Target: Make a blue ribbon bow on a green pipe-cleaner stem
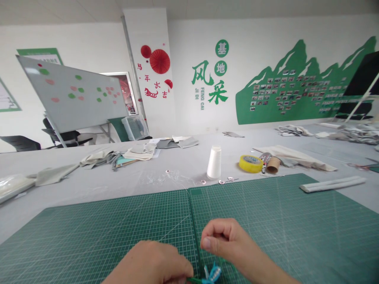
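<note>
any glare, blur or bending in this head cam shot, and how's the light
Head view: light looks soft and even, without hard shadows; head view: wide-angle stretch slants the whiteboard; head view: pale shine on the clear packet at far left; head view: small wall photos too blurred to make out, and the blue item by the left hand looks soft.

The tabletop [97, 187] is wide and has a grey surface. On its near part lie two green cutting mats, the left mat [103, 228] and the right mat [275, 217], side by side. Just behind them stands upright a white thread cone [214, 162]. To the right of it there are a yellow tape roll [251, 163] and a brown cardboard tube [272, 165]. Grey cloth pieces [56, 174] lie toward the left, and a cloth heap [355, 134] is at far right.
</note>
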Motion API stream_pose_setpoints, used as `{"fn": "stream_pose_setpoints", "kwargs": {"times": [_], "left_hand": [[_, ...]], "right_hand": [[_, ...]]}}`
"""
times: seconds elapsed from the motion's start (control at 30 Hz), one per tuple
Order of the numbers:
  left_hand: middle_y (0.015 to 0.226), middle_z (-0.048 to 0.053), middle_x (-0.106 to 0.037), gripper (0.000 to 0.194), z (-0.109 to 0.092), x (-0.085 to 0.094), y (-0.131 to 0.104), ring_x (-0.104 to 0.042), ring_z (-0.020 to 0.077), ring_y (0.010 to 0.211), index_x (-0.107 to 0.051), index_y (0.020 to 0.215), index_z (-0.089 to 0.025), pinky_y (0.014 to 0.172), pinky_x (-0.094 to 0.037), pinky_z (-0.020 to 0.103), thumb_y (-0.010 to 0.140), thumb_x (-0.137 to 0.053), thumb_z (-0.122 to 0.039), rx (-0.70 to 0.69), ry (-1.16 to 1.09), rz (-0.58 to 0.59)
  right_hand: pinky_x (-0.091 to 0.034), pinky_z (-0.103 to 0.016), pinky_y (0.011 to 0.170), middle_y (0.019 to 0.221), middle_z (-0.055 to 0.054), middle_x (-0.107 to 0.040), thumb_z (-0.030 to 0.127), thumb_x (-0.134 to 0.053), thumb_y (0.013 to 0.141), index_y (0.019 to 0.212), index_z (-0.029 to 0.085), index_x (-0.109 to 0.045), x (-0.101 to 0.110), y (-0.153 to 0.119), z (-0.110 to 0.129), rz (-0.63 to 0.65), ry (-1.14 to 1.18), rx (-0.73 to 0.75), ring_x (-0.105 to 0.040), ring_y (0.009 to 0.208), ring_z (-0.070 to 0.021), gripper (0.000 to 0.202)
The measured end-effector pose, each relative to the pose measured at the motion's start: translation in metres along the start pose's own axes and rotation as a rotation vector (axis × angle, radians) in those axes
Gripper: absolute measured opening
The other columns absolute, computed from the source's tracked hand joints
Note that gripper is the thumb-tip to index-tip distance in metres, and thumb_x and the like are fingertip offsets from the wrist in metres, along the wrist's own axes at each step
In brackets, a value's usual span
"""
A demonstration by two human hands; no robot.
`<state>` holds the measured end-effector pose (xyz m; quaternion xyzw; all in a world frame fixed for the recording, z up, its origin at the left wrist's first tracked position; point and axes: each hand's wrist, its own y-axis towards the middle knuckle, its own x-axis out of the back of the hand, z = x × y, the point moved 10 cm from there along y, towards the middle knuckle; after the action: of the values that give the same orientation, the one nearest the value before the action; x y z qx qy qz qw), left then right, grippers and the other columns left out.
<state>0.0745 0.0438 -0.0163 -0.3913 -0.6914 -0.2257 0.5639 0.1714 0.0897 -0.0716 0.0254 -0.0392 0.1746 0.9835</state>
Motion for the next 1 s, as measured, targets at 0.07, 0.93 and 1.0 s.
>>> {"fn": "stream_pose_setpoints", "kwargs": {"times": [0.07, 0.93, 1.0], "left_hand": [[0.075, -0.002, -0.072, 0.022, 0.005, 0.000, -0.001, -0.067, 0.0164, 0.068, -0.067, 0.078, -0.023, 0.056, -0.041, 0.019, 0.090, -0.051, -0.014, 0.040, 0.013, -0.013], [0.091, 0.000, -0.073, 0.024, 0.057, 0.021, -0.014, -0.065, 0.0181, 0.085, -0.069, 0.096, -0.021, 0.076, -0.048, 0.026, 0.095, -0.046, -0.029, 0.350, -0.503, -0.394], [0.086, -0.001, -0.072, 0.025, 0.052, 0.020, -0.012, -0.063, 0.0173, 0.080, -0.069, 0.094, -0.020, 0.072, -0.047, 0.024, 0.095, -0.046, -0.029, 0.320, -0.507, -0.370]], "right_hand": [[-0.021, -0.026, 0.047, 0.054, 0.006, -0.040, 0.038, -0.066, 0.076, 0.066, 0.017, -0.063, 0.001, -0.003, 0.008, -0.008, -0.069, 0.012, -0.030, 0.052, -0.0112, 0.023], [-0.022, -0.026, 0.047, 0.052, 0.007, -0.035, 0.035, -0.059, 0.081, 0.065, 0.019, -0.060, -0.016, -0.009, 0.010, -0.038, -0.194, 0.030, -0.030, 0.050, -0.0115, 0.022], [-0.020, -0.027, 0.048, 0.053, 0.008, -0.034, 0.041, -0.062, 0.080, 0.064, 0.020, -0.056, -0.017, -0.006, 0.002, 0.001, -0.077, -0.001, -0.026, 0.051, -0.0114, 0.028]]}}
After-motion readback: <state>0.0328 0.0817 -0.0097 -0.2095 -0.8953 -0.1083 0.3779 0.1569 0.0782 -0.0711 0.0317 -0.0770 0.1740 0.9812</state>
